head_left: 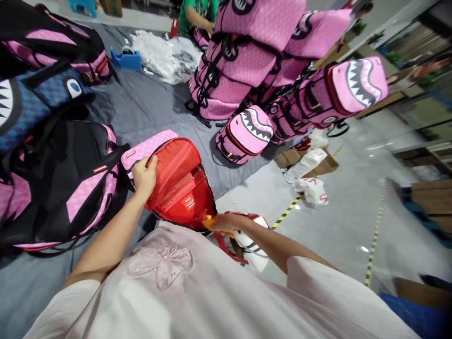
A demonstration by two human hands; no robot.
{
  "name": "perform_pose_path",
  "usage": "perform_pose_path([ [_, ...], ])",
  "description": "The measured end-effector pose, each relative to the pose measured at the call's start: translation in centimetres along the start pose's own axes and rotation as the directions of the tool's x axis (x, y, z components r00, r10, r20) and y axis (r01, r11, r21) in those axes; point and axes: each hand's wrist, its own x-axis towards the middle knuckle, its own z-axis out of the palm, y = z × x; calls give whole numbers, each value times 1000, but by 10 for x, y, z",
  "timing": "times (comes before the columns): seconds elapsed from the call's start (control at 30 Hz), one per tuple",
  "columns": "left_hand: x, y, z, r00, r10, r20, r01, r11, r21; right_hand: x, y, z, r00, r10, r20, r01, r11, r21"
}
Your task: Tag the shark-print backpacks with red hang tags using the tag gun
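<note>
Left hand (145,178) clamped on rim of red-lined pink backpack (176,190), right hand (226,223) closed around orange tool (208,221) at backpack's near edge.

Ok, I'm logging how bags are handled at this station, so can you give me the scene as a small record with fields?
Left hand: grips the edge of a pink fabric bag with red lining
Right hand: holds a blurred orange tool by the bag's near edge
Bag state: open, lining showing
Surface: grey cloth
Left of bag: large black-and-pink backpack
Beyond: stacked pink patterned bags; blue plastic tape dispenser
</note>
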Motion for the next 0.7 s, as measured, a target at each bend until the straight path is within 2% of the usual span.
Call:
perform_pose_path([
  [0.1, -2, 4, 0, 997, 43, 56, -44, 999, 14, -1, 8, 17, 962, 5, 274, -56, 982, 178],
  [0.17, -4, 9, -1, 993, 71, 99, -73, 997, 15, 11, 2, 23, 928, -26, 371, -129, 914, 386],
  [0.23, -7, 15, -1, 987, 92, 130, -94, 996, 12, 27, -9, 29, 926, -75, 371, -195, 746, 637],
  [0.3, -9, 19, 0, 981, 118, 153, -123, 992, 19, 40, -20, 40, 933, -136, 334, -224, 507, 832],
  [0.37, -10, 22, 0, 975, 143, 169, -152, 988, 40, 48, -27, 57, 930, -198, 309, -241, 304, 922],
  [0.43, -8, 23, -1, 973, 159, 169, -171, 984, 57, 49, -27, 73, 937, -223, 270, -240, 151, 959],
  [0.53, -5, 22, -1, 973, 179, 148, -189, 980, 55, 44, -15, 87, 970, -167, 178, -177, 20, 984],
  [0.63, -2, 23, 0, 968, 205, 143, -213, 976, 42, 39, -5, 87, 991, -59, 121, -121, -4, 993],
  [0.7, -1, 25, 1, 968, 205, 144, -213, 976, 48, 38, -4, 86, 988, 36, 153, -152, -28, 988],
])
